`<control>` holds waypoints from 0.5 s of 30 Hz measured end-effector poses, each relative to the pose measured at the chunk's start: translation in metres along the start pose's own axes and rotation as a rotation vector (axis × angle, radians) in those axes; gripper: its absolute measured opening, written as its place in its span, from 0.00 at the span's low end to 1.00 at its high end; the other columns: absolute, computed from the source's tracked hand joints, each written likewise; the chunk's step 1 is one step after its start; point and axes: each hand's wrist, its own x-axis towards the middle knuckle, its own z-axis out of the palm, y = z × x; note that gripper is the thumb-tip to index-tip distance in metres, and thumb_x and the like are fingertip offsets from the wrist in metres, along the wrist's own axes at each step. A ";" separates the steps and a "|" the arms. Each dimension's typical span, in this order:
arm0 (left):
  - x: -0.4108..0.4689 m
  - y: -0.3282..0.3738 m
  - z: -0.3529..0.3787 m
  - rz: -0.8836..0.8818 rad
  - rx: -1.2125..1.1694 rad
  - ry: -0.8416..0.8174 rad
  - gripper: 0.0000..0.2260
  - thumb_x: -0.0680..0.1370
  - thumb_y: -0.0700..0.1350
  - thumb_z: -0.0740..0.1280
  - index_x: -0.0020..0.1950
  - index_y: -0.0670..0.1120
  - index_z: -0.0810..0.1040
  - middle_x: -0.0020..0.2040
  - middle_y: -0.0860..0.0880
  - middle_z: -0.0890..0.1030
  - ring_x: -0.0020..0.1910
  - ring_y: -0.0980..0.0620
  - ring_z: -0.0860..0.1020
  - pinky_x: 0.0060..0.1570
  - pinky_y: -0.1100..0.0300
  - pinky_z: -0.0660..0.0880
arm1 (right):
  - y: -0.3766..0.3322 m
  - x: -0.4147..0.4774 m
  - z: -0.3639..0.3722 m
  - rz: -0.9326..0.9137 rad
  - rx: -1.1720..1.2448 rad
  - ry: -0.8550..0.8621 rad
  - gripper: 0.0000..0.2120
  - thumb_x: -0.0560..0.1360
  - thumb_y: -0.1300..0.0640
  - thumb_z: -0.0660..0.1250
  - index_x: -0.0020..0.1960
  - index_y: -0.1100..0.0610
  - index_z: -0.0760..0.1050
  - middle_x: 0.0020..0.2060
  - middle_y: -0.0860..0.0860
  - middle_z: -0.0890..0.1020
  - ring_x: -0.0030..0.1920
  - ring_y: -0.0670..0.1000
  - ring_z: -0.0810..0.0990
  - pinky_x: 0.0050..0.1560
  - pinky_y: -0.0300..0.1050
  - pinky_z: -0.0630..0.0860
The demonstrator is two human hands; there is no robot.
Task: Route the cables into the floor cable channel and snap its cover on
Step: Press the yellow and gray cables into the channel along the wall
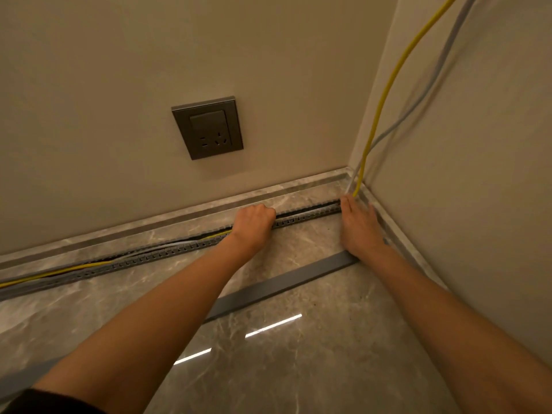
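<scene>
Grey slotted plastic: the channel (304, 215) lies on the polished floor (298, 369), tight beside the skirting (149, 227). Its long axis runs from my lower left up and right into the room corner. No cover is fitted, and the trough stands open along all the length in view.

Cables. The yellow cable (385, 94) and the grey cable (430, 88) drop down the right-hand wall, reach the floor at the corner and turn into the channel's corner end. Left of my left hand both lie along the trough. As far as I can judge, the yellow one rides high and is not fully seated.

Hands. My left hand (254, 224) sits on the channel about mid-run, fingers curled down over it. Whether they pinch a cable or merely press is hidden, so I cannot tell. My right hand (360, 227) lies flat with fingers straight, tips at the corner end where the cables enter, holding nothing.

Cover. The cover (268, 289), a flat grey strip, lies on the floor on my side of the channel, apart from it and roughly parallel. Its far end passes under my right wrist, so the right hand is the nearer.

Judgement: routing is in hand. The cover must next go sideways, away from me, with its axis kept in line with the channel.
</scene>
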 end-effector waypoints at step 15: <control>-0.014 0.005 0.004 -0.057 -0.022 0.131 0.11 0.79 0.39 0.57 0.58 0.39 0.73 0.57 0.40 0.74 0.57 0.41 0.71 0.54 0.50 0.70 | 0.011 -0.007 -0.018 -0.041 0.337 0.029 0.26 0.74 0.67 0.58 0.72 0.61 0.60 0.70 0.61 0.67 0.68 0.61 0.67 0.69 0.52 0.67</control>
